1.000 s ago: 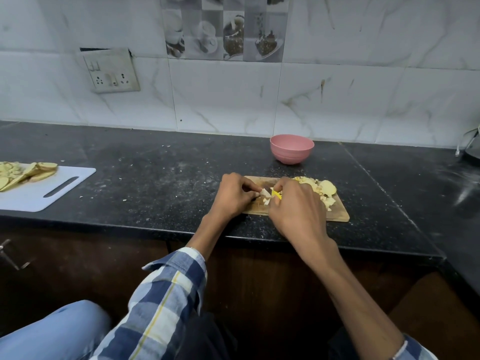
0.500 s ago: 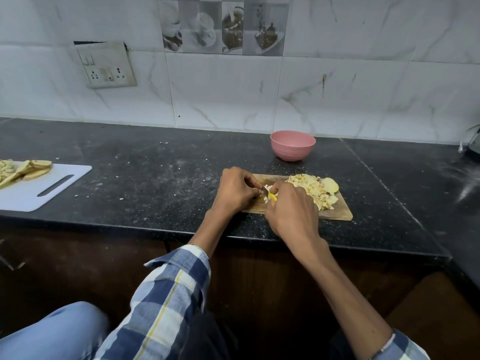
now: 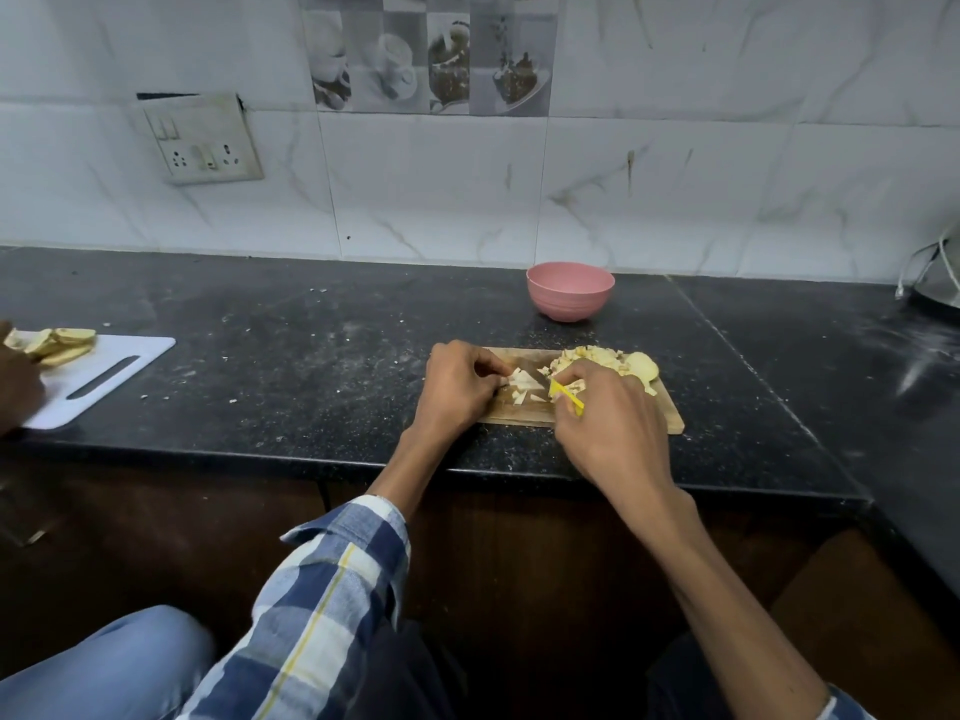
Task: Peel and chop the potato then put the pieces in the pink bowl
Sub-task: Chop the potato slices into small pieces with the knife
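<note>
**Potato strips held and cut on the wooden board**

A wooden chopping board point(image 3: 670, 415) is laid near the front edge of the dark stone counter point(image 3: 291, 366). At its left end, pale potato strips point(image 3: 519, 380) are pinched by the curled fingers of the left hand point(image 3: 457, 389). A knife with a yellow handle point(image 3: 567, 396) is gripped in the right hand point(image 3: 608, 426), whose fingers are wrapped round the handle; the blade is laid across the strips, just beside the left fingertips. A heap of chopped potato pieces point(image 3: 592, 358) is piled at the far right of the board, with an uncut potato chunk point(image 3: 643, 367) touching its right side. The pink bowl point(image 3: 570, 297) is set on the counter beyond the board, apart from it; its contents cannot be made out. At the far left, a white plastic cutting board point(image 3: 104, 379) carries potato slices point(image 3: 57, 343), and part of another person's hand point(image 3: 15, 387) is seen at its near edge. A switch and socket plate point(image 3: 200, 140) is fixed to the tiled wall.
</note>
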{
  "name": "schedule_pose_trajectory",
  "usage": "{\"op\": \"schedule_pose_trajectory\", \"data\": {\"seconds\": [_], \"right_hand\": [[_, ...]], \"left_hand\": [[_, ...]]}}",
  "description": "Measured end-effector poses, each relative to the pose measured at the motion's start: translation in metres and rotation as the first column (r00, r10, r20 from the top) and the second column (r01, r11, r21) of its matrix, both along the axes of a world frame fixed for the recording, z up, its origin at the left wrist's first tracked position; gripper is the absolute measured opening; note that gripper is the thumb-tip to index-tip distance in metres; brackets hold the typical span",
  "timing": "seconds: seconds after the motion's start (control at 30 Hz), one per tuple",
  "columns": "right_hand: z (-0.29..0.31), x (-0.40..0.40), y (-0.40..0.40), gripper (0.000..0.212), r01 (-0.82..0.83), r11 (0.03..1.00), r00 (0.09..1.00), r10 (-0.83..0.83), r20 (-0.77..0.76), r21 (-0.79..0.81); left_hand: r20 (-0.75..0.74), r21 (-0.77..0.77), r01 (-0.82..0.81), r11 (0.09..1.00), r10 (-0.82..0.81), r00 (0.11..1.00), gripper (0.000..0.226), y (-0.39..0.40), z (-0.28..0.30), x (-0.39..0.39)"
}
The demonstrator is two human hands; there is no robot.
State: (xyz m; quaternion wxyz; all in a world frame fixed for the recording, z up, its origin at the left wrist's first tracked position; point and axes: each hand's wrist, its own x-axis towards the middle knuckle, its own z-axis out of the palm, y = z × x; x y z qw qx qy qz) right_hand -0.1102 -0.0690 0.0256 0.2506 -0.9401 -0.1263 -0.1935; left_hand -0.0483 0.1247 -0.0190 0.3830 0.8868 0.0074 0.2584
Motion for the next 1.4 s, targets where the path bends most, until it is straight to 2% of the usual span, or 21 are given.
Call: {"op": "schedule_pose_trajectory", "data": {"seconds": [0.17, 0.27, 0.37, 0.53, 0.63, 0.7, 0.87, 1.0, 1.07, 1.2, 1.3, 1.4], "right_hand": [[0.003, 0.037, -0.035, 0.019, 0.013, 0.990, 0.998, -0.023, 0.065, 0.141], [0.004, 0.073, -0.052, 0.020, 0.053, 0.962, 0.987, -0.091, 0.131, 0.269], [-0.003, 0.119, -0.069, 0.017, 0.072, 0.925, 0.997, -0.081, 0.008, 0.372], [-0.027, 0.154, -0.088, 0.020, 0.204, 0.908, 0.970, -0.136, -0.203, 0.367], [-0.036, 0.161, -0.086, 0.035, 0.248, 0.899, 0.956, -0.168, -0.240, 0.362], [-0.040, 0.165, -0.084, 0.037, 0.235, 0.919, 0.958, -0.163, -0.237, 0.317], [-0.045, 0.168, -0.086, 0.030, 0.189, 0.949, 0.964, -0.131, -0.231, 0.253], [-0.044, 0.171, -0.091, 0.021, 0.193, 0.911, 0.965, -0.109, -0.238, 0.364], [-0.043, 0.172, -0.092, 0.020, 0.189, 0.887, 0.968, -0.096, -0.231, 0.422], [-0.044, 0.174, -0.095, 0.019, 0.135, 0.822, 0.978, -0.021, -0.207, 0.553], [-0.044, 0.173, -0.096, 0.021, 0.107, 0.763, 0.983, 0.015, -0.183, 0.637], [-0.043, 0.172, -0.096, 0.024, 0.081, 0.725, 0.988, 0.032, -0.152, 0.684]], "left_hand": [[0.029, 0.008, -0.014, 1.000, 0.014, 0.999, 0.013, -0.005, 0.001, 0.000], [0.037, 0.004, 0.027, 1.000, -0.027, 0.999, 0.025, -0.016, 0.009, 0.002], [-0.074, -0.024, 0.125, 0.992, -0.126, 0.989, 0.039, -0.034, 0.019, 0.007], [-0.199, -0.202, 0.163, 0.966, -0.203, 0.959, 0.057, -0.056, 0.018, 0.025], [-0.223, -0.241, 0.157, 0.958, -0.212, 0.952, 0.068, -0.062, 0.013, 0.042], [-0.223, -0.285, 0.158, 0.945, -0.226, 0.948, 0.076, -0.069, 0.011, 0.051], [-0.189, -0.323, 0.135, 0.937, -0.203, 0.961, 0.072, -0.090, 0.009, 0.064], [-0.157, -0.497, 0.035, 0.867, -0.130, 0.979, 0.059, -0.095, 0.007, 0.074], [-0.163, -0.534, 0.026, 0.845, -0.134, 0.978, 0.048, -0.093, 0.008, 0.076], [-0.155, -0.438, 0.069, 0.896, -0.151, 0.976, 0.027, -0.090, 0.013, 0.074], [-0.081, -0.284, 0.101, 0.953, -0.129, 0.988, 0.022, -0.094, 0.021, 0.071], [-0.057, -0.139, 0.173, 0.975, -0.182, 0.982, 0.019, -0.106, 0.029, 0.071]]}}
